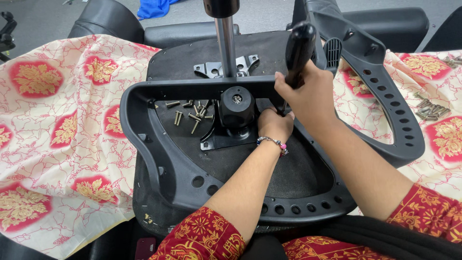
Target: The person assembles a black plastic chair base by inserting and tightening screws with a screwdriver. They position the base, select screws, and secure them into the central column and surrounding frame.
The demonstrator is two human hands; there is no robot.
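An upturned black office chair seat (288, 178) lies in front of me with its metal tilt mechanism (231, 120) and chrome gas cylinder (226, 45) pointing up. My right hand (308, 96) is shut on the black handle of a screwdriver (299, 48), held upright with its tip down near the mechanism. My left hand (273, 124) rests closed at the screwdriver's tip beside the mechanism; what its fingers pinch is hidden. A black plastic armrest frame (149, 139) lies over the seat. Several loose screws (192, 113) lie on the seat underside, left of the mechanism.
A cream cloth with red and gold flowers (57, 120) covers the surface under the seat. A second black armrest frame (385, 91) lies at the right. More screws (430, 110) sit on the cloth at far right. Black cushions (106, 19) and a blue cloth (151, 7) lie behind.
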